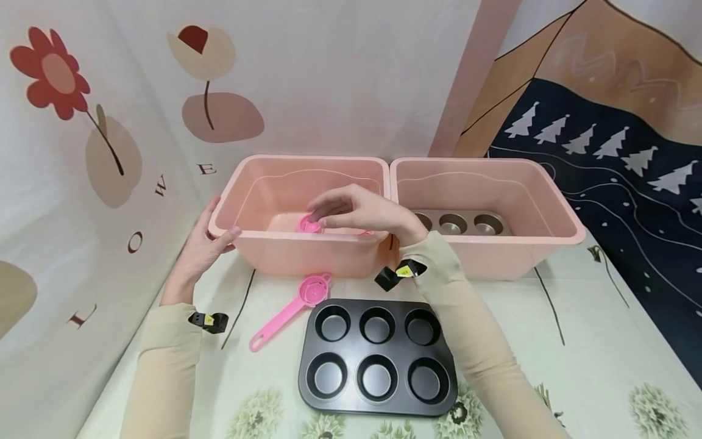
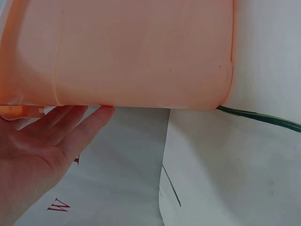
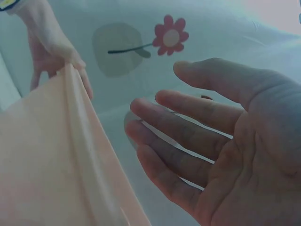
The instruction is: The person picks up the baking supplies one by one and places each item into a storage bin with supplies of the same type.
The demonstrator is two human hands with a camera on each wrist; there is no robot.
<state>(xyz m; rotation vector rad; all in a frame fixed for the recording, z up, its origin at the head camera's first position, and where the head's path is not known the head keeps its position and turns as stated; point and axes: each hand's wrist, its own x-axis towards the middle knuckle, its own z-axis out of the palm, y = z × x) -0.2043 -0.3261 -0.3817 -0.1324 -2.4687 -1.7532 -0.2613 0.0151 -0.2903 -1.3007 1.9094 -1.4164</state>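
Note:
My left hand [image 1: 200, 247] grips the front left corner of the left pink bin [image 1: 307, 256], thumb on one side and fingers on the other. In the left wrist view, the fingers of that hand [image 2: 42, 150] lie against the bin's wall [image 2: 141, 52]. Over the inside of the same bin is my right hand [image 1: 364, 210], palm down. The right wrist view shows this hand [image 3: 225, 132] with spread, slightly bent fingers and nothing in them. Below its fingertips a small pink cup [image 1: 309, 224] shows in the bin, partly hidden.
Beside it stands a right pink bin [image 1: 493, 256] with a muffin tin [image 1: 462, 214] inside. In front lie a pink strainer spoon [image 1: 282, 320] and a dark six-cup muffin tin [image 1: 351, 338], partly under my right forearm. Printed cloth [image 1: 329, 91] hangs behind the bins.

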